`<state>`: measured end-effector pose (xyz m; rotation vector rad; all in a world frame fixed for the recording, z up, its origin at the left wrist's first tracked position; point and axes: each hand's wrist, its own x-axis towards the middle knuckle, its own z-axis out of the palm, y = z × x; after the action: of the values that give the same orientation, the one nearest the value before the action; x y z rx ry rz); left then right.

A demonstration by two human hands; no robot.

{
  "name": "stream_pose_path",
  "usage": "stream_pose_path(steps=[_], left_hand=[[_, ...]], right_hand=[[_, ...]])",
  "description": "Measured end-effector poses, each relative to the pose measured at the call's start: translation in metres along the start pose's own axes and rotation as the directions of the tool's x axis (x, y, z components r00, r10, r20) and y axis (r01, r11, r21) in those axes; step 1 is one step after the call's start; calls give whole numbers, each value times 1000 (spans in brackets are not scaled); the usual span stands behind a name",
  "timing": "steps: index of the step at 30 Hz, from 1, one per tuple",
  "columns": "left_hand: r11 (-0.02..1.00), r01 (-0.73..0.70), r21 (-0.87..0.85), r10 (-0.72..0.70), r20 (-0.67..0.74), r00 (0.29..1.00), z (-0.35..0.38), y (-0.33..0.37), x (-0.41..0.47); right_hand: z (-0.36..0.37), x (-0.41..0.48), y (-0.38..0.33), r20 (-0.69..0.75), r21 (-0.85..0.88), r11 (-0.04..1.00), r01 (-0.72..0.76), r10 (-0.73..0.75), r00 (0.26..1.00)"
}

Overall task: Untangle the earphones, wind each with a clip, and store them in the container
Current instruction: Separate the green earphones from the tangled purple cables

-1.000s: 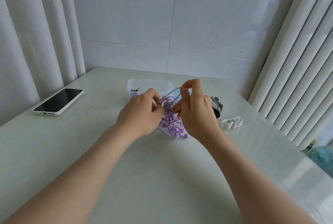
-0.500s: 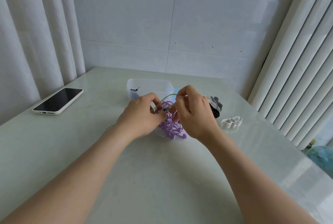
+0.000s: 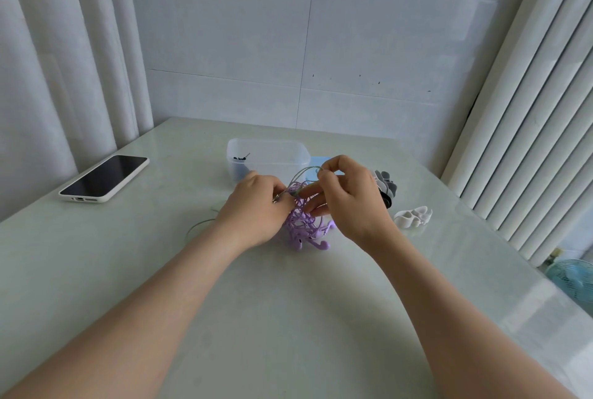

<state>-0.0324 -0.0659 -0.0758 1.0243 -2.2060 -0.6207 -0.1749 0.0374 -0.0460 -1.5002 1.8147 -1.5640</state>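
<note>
1. My right hand (image 3: pixel 346 199) has come up and away from the left. Half a second ago the two were almost knuckle to knuckle over the knot. Now there is a gap, and a thin greenish cord (image 3: pixel 303 171) arcs across it.
2. The right hand pinches that cord between thumb and forefinger, its other fingers reaching down toward the purple earphones (image 3: pixel 305 225). My left hand (image 3: pixel 256 206) is curled and pinches the other end of the arc at the top of the bundle.
3. The purple earphones lie bunched on the table (image 3: pixel 288 318) between my hands, just in front of the container (image 3: pixel 269 150) and not in it. More greenish cord trails out on the table beside my left wrist.
4. I read this as drawing one set free of the other. The arc has opened out, so some slack is won, but the purple bundle looks knotted.
5. The white clip (image 3: pixel 414 215) and grey clips (image 3: pixel 386 185) lie to my right where they were, so winding has not begun. The phone (image 3: pixel 104 178) has not moved.
</note>
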Motion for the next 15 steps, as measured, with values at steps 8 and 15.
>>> stream_pose_path(steps=[8,15], left_hand=[[999,-24,-32,23,-39,999,0,-1,-2],[991,-4,-133,-7,-77,997,1,4,-2]], right_hand=[[0,1,5,-14,-159,987,21,-23,1000],[-1,4,9,-38,-167,986,5,-12,999]])
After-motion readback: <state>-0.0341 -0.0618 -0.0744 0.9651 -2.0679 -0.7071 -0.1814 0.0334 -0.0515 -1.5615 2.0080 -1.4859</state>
